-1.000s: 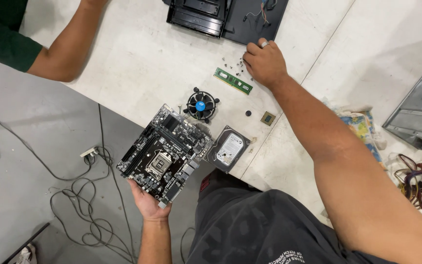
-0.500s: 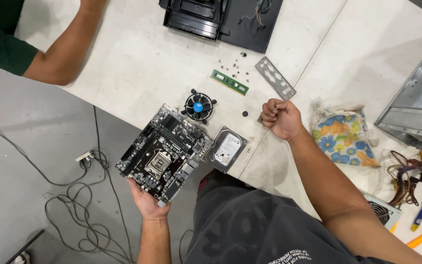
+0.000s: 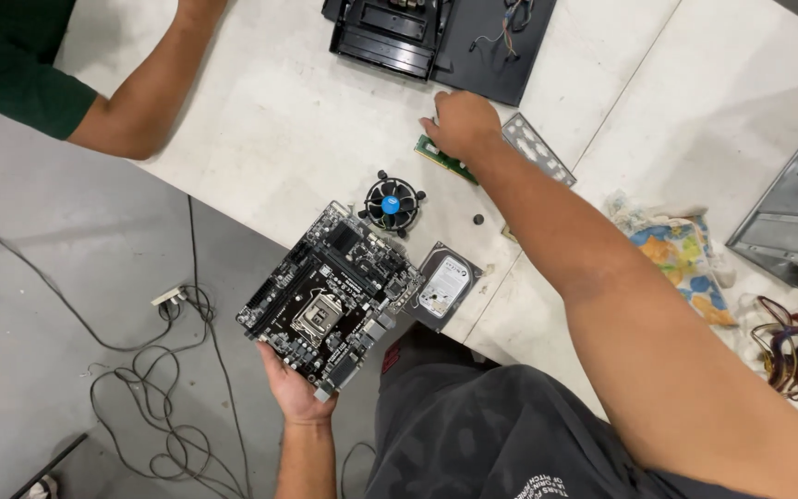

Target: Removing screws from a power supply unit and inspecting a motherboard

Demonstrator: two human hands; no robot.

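Black square motherboard (image 3: 330, 300) overhangs white bench (image 3: 260, 120) edge; round black cooler fan (image 3: 392, 203) behind it, silver-topped hard drive (image 3: 446, 286) right. Green memory stick (image 3: 443, 159) under right hand (image 3: 461, 123), grey metal I/O plate (image 3: 541, 152) beside.

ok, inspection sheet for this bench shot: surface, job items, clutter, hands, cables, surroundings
Surface: pale worktable, scuffed, made of abutting panels.
Job's things: black motherboard held at the table's near edge; green memory stick under the right hand.
Clutter: round cooler fan, hard drive, metal port shield, black case part, patterned cloth, grey metal chassis, tools at the right edge.
Hands: left hand grips the motherboard from below; right hand lies on the memory stick, grip not visible.
Cables: loose black cables on the floor; wire bundle on the table.
Surroundings: grey floor; another person's arm resting on the table.
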